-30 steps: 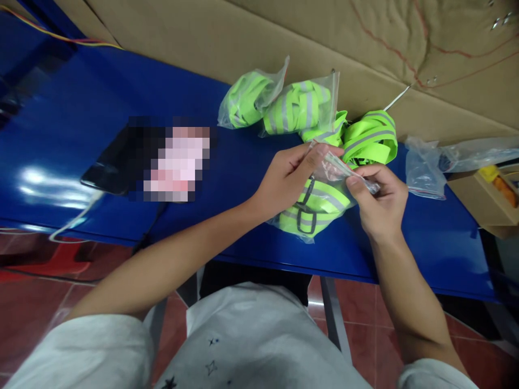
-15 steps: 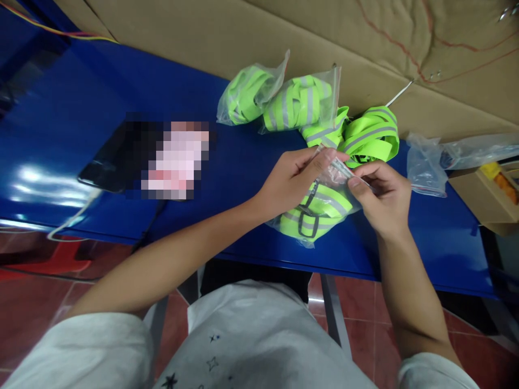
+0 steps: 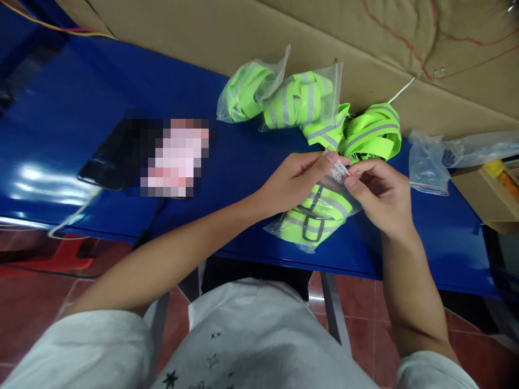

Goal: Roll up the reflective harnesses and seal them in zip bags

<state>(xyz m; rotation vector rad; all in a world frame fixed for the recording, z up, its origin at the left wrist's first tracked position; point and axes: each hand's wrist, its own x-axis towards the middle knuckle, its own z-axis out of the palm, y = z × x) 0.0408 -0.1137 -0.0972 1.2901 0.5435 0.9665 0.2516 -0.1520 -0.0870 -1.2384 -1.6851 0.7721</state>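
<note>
A clear zip bag (image 3: pixel 339 175) hangs between my two hands near the front of the blue table, its top edge pinched in my fingers. Inside lies a folded neon-yellow reflective strap (image 3: pixel 324 216) with grey stripes and a black buckle. My left hand (image 3: pixel 306 174) grips the bag's edge between thumb and fingers. On the other side my right hand (image 3: pixel 379 192) pinches the same edge with thumb and forefinger. Just beyond my hands, loose reflective straps (image 3: pixel 371 132) are heaped without a bag.
Two filled bags, one left (image 3: pixel 246 92) and one right (image 3: pixel 300 101), lie at the back. Empty clear bags (image 3: pixel 427 162) and a cardboard box (image 3: pixel 486 194) are at right. A dark phone (image 3: pixel 105 162) and a blurred-out patch (image 3: pixel 178 156) are at left. Brown covering (image 3: pixel 284 32) rises behind.
My left hand has slid a little to the right along the bag's top edge, closer to my right hand. Both hands still pinch the bag.
</note>
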